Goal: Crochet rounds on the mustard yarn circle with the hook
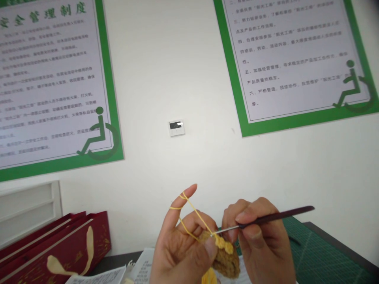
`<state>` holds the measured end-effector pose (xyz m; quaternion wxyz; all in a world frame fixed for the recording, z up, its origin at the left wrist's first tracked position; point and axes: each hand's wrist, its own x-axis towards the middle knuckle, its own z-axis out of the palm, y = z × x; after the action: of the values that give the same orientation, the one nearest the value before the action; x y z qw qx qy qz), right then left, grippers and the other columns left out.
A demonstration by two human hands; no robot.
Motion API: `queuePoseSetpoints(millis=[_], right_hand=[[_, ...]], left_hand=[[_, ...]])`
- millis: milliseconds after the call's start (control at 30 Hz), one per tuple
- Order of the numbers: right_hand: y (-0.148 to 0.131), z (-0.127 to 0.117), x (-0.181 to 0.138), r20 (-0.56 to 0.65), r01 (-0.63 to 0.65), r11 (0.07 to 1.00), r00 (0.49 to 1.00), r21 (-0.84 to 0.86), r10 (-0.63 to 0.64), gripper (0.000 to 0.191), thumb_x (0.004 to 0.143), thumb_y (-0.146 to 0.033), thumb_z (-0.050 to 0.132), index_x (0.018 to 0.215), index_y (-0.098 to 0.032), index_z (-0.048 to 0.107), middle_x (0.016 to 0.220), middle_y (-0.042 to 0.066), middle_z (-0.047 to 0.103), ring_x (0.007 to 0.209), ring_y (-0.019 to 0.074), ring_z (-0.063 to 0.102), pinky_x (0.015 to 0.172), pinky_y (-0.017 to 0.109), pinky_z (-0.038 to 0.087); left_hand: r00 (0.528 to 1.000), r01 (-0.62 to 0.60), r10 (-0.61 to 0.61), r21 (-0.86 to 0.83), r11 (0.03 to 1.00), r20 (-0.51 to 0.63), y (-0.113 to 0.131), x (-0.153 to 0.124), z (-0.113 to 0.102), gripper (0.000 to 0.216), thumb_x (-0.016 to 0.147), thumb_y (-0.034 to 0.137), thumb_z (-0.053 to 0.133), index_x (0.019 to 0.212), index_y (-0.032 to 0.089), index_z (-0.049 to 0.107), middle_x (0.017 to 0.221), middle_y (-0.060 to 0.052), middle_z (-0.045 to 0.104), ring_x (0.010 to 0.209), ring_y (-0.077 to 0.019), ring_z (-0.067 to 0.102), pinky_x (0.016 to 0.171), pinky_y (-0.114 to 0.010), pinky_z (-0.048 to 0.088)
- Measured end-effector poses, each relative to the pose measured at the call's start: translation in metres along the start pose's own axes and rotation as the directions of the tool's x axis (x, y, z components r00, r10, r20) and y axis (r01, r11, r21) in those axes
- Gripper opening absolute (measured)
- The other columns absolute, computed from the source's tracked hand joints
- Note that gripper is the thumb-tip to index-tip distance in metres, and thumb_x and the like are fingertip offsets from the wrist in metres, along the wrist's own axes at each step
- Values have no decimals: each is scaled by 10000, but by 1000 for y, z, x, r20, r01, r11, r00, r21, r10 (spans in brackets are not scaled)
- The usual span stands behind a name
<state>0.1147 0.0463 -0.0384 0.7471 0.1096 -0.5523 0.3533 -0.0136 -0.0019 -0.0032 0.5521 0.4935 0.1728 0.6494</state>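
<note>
Between thumb and fingers, my left hand [183,244] pinches a brown crocheted piece [226,262] edged with bumpy yellow stitches [222,243]. Yellow yarn [195,209] wraps my raised left index finger and runs down to the work. My right hand [260,236] grips a crochet hook [278,216] by its dark handle. The hook's metal shaft points left, its tip at the yellow stitches by my left thumb. More yellow yarn [209,276] shows below the piece, partly hidden by my left hand.
A green cutting mat [319,252] lies on the table at right. Printed papers [143,266] lie at the front left, beside dark red gift bags [89,240]. Behind is a white wall with two green-framed posters [109,79] and a small panel [177,128].
</note>
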Motion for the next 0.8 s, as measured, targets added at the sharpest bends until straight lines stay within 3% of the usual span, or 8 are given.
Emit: queuePoseSetpoints(millis=[167, 367, 500, 800], right_hand=[[2, 2, 0, 1, 13, 1000, 1000, -16, -13, 87, 1034, -330, 629, 1037, -278, 699, 759, -10, 653, 703, 140, 618, 637, 274, 501], [4, 2, 0, 2, -13, 1000, 1000, -5, 13, 102, 1038, -345, 617, 1033, -274, 691, 753, -10, 643, 697, 139, 602, 639, 268, 494], [2, 3, 0, -2, -35, 999, 999, 13, 35, 119, 1044, -361, 603, 1026, -269, 676, 752, -5, 648, 700, 143, 607, 647, 273, 498], [0, 4, -1, -16, -49, 999, 999, 24, 49, 152, 1056, -382, 570, 1017, -269, 664, 740, -5, 651, 688, 150, 602, 645, 282, 499]], left_hand=[[1000, 1, -1, 22, 1000, 15, 1, 0, 1, 844, 748, 162, 886, 1493, 298, 515, 787, -30, 714, 762, -244, 677, 653, -337, 500], [999, -2, 1, 34, 999, 37, -1, 2, -4, 870, 766, 187, 879, 1528, 281, 468, 782, -28, 705, 764, -240, 669, 636, -322, 481], [999, 5, -6, 27, 1000, 53, -2, 3, -7, 858, 760, 201, 888, 1514, 285, 487, 794, -28, 718, 691, -183, 617, 649, -313, 473], [997, -2, -1, 45, 999, 73, 0, 2, -4, 798, 774, 194, 873, 1488, 289, 530, 766, -23, 691, 756, -233, 660, 637, -324, 485]])
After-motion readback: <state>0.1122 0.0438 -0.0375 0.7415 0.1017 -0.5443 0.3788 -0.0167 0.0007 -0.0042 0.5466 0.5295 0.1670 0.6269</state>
